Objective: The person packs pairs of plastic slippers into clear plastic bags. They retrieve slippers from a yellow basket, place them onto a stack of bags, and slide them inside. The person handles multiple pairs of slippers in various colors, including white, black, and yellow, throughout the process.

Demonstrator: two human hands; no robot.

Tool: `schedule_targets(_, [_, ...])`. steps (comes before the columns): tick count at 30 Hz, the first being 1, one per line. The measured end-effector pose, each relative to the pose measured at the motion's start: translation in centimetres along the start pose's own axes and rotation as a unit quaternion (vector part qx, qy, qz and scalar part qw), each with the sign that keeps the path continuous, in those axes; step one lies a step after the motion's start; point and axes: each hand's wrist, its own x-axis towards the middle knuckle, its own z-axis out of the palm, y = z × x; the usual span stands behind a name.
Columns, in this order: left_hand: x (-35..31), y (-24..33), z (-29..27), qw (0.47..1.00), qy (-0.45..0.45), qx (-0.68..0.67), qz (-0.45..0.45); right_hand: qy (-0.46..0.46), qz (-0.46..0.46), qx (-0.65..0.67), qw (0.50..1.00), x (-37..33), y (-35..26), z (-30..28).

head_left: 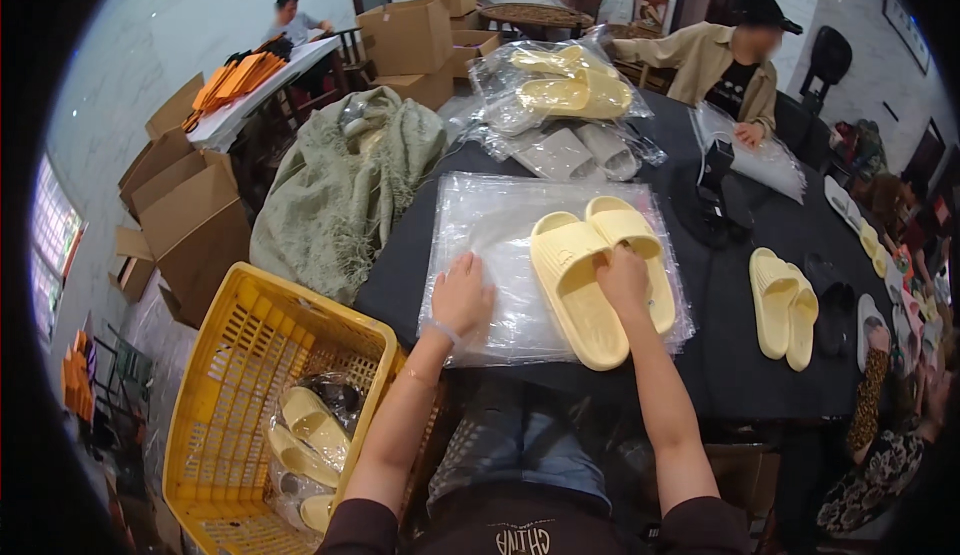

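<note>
A pair of pale yellow slide slippers (585, 330) is in my right hand (622, 277), whose fingers close around the inner straps where the two meet. The pair is over the right part of a stack of clear plastic bags (500, 200), toes pointing away from me. My left hand (462, 293) lies with its fingers stretched out on the left part of that stack, holding nothing. Part of the right fingers is hidden inside the slipper openings.
Bagged yellow slippers (575, 90) are piled above grey ones (565, 155) at the back. A yellow crate (215, 355) with bagged slippers stands left. More yellow slippers (780, 305) lie right on the black table (720, 385). A person (735, 65) handles plastic bags opposite.
</note>
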Motion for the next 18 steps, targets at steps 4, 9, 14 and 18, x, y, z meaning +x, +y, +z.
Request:
schedule_targets(4, [5.7,-1.2,-1.6,0.993,0.102,-0.053,-0.015,-0.015,0.007,-0.017,1.0,-0.3,-0.6,-0.3])
schedule_targets(9, [13.4,-5.4,-0.7,0.982,0.156,-0.023,-0.102,0.002,0.0,-0.007,1.0,-0.4,-0.5,0.1])
schedule_targets(14, [16.1,-5.5,-1.0,0.951,0.158,-0.234,-0.123,0.01,-0.01,0.0,1.0,-0.6,-0.2,0.1])
schedule_targets(18, [16.6,-5.6,0.5,0.902,0.229,-0.324,-0.171,0.003,-0.006,0.018,1.0,-0.7,-0.2,0.3])
